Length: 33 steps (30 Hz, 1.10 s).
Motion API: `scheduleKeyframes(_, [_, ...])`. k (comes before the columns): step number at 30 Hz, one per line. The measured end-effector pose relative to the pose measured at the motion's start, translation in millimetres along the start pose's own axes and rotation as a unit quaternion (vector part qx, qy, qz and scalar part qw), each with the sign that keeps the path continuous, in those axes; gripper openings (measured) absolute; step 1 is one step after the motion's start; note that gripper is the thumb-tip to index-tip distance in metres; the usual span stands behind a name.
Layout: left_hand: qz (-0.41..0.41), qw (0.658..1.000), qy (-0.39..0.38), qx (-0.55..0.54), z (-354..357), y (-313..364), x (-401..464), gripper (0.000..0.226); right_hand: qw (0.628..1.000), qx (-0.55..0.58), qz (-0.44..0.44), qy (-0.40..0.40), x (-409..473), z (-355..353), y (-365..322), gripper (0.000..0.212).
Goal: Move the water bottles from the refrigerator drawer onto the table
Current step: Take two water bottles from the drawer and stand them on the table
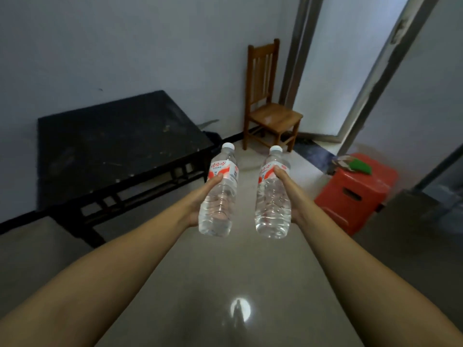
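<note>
I hold two clear water bottles with white caps and red-and-white labels out in front of me, above the floor. My left hand (200, 196) grips the left bottle (220, 196) from the left side. My right hand (290, 194) grips the right bottle (273, 196) from the right side. Both bottles lean slightly away from me, caps pointing forward. The dark table (112, 144) stands ahead to the left against the wall, its near right corner just left of the left bottle. No refrigerator drawer is in view.
A wooden chair (270, 106) stands against the far wall beside a doorway (350, 71). A red plastic stool (355, 189) with a green item on top sits to the right. Shiny grey floor (238, 284) stretches beneath my arms.
</note>
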<state>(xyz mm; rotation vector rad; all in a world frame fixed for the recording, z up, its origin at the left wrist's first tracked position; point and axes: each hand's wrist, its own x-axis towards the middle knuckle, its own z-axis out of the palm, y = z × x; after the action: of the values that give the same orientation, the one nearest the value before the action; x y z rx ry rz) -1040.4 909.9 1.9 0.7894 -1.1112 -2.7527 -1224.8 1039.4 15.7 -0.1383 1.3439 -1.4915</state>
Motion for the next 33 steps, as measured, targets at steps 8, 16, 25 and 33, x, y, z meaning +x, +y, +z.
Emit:
scheduleKeyframes(8, [0.079, 0.988, 0.113, -0.070, -110.0, 32.2, -94.8, 0.045, 0.991, -0.112, 0.020, -0.066, 40.9, 152.9, 46.9, 0.046])
scheduleKeyframes(16, [0.112, 0.968, 0.212, -0.080, -196.6, 73.0, -124.9, 0.054, 0.974, -0.188, 0.037, -0.122, 112.1, 266.8, 60.1, 0.061])
scheduleKeyframes(25, [0.142, 0.938, 0.294, -0.116, -289.2, 179.5, -109.1, 0.064, 0.957, -0.223, 0.056, -0.179, 230.1, 389.8, 28.5, 0.054])
scheduleKeyframes(33, [0.145, 0.917, 0.313, -0.201, -362.5, 249.3, -99.7, 0.044, 0.948, -0.238, 0.078, -0.198, 308.9, 467.9, 19.4, 0.062])
